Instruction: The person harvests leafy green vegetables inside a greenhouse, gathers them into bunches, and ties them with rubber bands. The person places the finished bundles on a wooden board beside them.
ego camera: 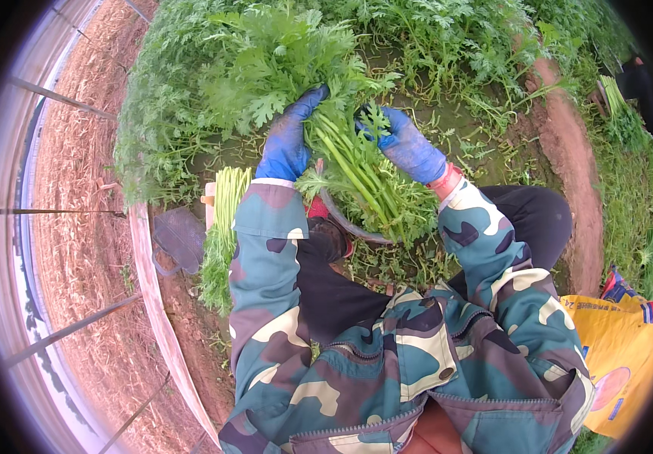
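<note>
My left hand (291, 136), in a soiled blue glove, is closed round the upper stems of a bunch of leafy greens (352, 164). The bunch's feathery leaves spread up and to the left, while its pale green stem ends point down to the right. My right hand (403, 139), gloved in blue too, is at the right side of the bunch with a small leaf at its fingertips; the fingers are partly hidden by leaves. Beneath the stems lies a round basin (349, 224), its rim partly showing, with loose leaves over it.
Stacked greens (224, 210) lie with stems upward left of my sleeve, beside a dark mesh basket (180, 238). Uncut plants (462, 34) grow ahead. A soil ridge (570, 170) runs at the right, near a yellow printed sack (621, 357). Another person's dark sleeve (638, 85) shows at upper right.
</note>
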`<move>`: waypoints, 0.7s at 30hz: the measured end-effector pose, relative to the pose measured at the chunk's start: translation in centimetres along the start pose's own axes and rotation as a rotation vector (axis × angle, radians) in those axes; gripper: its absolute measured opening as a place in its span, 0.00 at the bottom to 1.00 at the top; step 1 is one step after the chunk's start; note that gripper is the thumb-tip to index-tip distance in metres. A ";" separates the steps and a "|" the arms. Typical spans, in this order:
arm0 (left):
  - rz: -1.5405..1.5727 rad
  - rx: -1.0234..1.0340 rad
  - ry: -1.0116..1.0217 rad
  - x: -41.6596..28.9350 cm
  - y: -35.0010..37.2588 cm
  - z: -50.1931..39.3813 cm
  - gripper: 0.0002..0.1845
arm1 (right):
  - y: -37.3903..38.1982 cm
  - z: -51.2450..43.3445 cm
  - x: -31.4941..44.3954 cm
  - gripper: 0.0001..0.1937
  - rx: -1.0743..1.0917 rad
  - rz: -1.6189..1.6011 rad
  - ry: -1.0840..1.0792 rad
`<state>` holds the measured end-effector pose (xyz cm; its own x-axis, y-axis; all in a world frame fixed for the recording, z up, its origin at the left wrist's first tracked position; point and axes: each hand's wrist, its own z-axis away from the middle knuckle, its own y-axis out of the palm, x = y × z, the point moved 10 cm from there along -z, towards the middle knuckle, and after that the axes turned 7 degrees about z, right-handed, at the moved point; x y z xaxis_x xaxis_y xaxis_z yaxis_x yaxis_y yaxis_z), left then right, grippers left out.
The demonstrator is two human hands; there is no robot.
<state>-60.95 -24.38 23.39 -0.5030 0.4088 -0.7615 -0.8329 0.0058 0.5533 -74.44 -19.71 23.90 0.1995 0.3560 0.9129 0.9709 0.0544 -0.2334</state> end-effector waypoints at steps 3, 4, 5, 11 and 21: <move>0.009 -0.166 0.045 -1.6 -1.9 -0.7 0.17 | -0.5 1.4 -1.7 0.11 0.128 0.605 -0.165; 0.004 -0.217 0.105 -2.6 -2.7 -0.8 0.17 | -1.2 2.2 -3.7 0.10 0.149 0.692 -0.119; 0.000 -0.268 0.165 -3.6 -3.5 -0.8 0.17 | -2.2 3.4 -5.6 0.12 0.138 0.775 -0.071; 0.099 -0.549 0.422 -6.8 -6.8 0.1 0.17 | -4.2 13.5 -18.2 0.13 0.097 0.375 0.764; 0.409 -0.331 0.380 -5.3 -4.6 -1.0 0.16 | 7.7 1.7 -7.8 0.23 -0.029 0.539 0.107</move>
<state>-54.73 -27.53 24.55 -0.7908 -0.0337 -0.6112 -0.5532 -0.3881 0.7371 -68.79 -20.45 14.40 0.6809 0.2291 0.6957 0.7300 -0.1358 -0.6698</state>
